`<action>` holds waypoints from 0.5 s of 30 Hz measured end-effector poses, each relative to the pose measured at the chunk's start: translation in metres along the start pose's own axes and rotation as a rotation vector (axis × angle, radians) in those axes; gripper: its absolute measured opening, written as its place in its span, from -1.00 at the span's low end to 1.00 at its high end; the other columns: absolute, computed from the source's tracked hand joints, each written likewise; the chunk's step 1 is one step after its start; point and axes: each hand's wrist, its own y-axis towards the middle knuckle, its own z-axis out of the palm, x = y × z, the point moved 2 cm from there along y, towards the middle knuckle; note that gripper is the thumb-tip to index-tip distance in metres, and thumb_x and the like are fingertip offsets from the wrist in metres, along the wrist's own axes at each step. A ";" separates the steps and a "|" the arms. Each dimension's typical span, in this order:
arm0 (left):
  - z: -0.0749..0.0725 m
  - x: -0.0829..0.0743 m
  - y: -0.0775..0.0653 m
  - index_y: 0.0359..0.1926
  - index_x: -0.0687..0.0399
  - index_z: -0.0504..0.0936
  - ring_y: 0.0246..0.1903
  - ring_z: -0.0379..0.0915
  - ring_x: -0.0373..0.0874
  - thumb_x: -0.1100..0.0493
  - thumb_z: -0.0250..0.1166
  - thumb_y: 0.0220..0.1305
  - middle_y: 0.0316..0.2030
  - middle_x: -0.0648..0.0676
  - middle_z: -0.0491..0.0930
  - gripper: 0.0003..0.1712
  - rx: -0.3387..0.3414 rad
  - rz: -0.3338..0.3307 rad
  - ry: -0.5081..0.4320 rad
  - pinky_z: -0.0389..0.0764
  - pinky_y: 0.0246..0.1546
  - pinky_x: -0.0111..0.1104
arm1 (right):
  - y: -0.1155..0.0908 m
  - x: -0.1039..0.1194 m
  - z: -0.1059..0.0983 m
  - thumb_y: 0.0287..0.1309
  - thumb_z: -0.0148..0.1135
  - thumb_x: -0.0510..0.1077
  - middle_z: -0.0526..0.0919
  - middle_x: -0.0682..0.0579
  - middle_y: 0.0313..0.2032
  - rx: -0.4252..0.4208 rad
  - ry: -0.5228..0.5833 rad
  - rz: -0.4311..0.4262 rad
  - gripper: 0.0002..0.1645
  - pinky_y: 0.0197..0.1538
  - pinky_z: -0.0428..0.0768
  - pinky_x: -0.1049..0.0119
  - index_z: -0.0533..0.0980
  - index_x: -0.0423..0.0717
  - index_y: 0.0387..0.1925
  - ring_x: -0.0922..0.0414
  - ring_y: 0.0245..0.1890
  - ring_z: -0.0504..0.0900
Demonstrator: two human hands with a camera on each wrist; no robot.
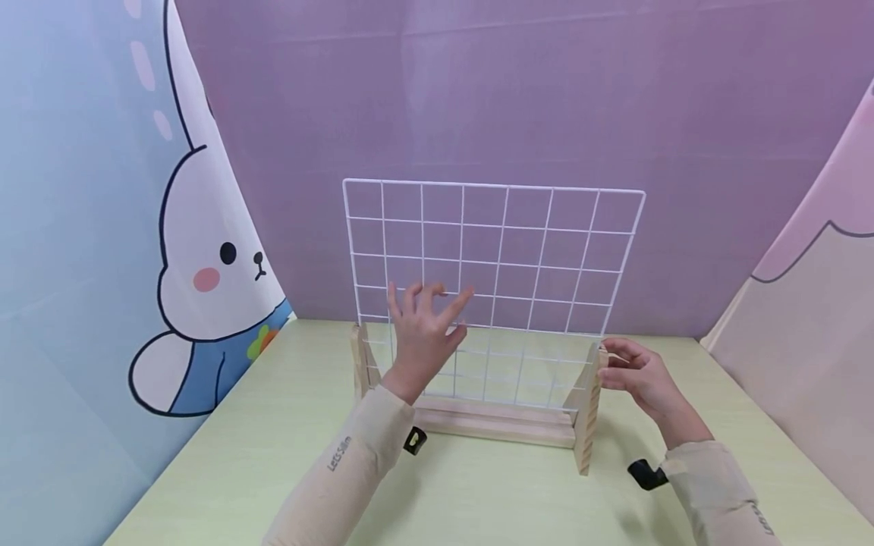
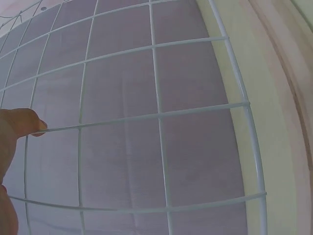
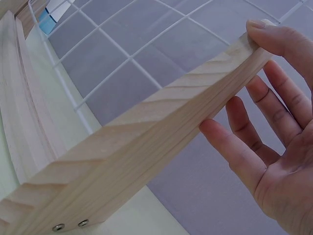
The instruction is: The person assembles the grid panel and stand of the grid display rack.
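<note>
A white wire grid panel (image 1: 526, 262) stands leaning back in a pale wooden stand (image 1: 492, 432), its lower part between the two side uprights. My left hand (image 1: 423, 334) is at the lower left part of the grid with fingers spread and bent. In the left wrist view one fingertip (image 2: 39, 126) hooks over a wire. With thumb and fingers my right hand (image 1: 638, 379) holds the upper end of the right upright (image 3: 146, 127). There the thumb (image 3: 264, 29) lies on the top end, and the fingertips meet the outer side.
The stand is on a pale yellow-green table (image 1: 492, 500). Two screw heads (image 3: 58, 227) show low on the right upright. Black pieces (image 1: 646, 475) show beside each forearm. A purple cloth backdrop (image 1: 478, 91) hangs behind, and a rabbit-print cloth (image 1: 205, 265) is on the left.
</note>
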 end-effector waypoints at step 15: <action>0.001 -0.006 -0.017 -0.02 -0.19 0.73 -0.03 0.42 0.23 0.21 0.62 -0.24 -0.15 0.18 0.59 -0.39 0.016 -0.023 -0.004 0.09 0.20 0.41 | -0.001 0.000 0.001 0.10 0.13 -0.63 0.70 0.10 -0.19 -0.006 0.005 0.000 -0.42 -0.21 0.69 0.34 0.67 0.01 -0.06 0.21 -0.21 0.65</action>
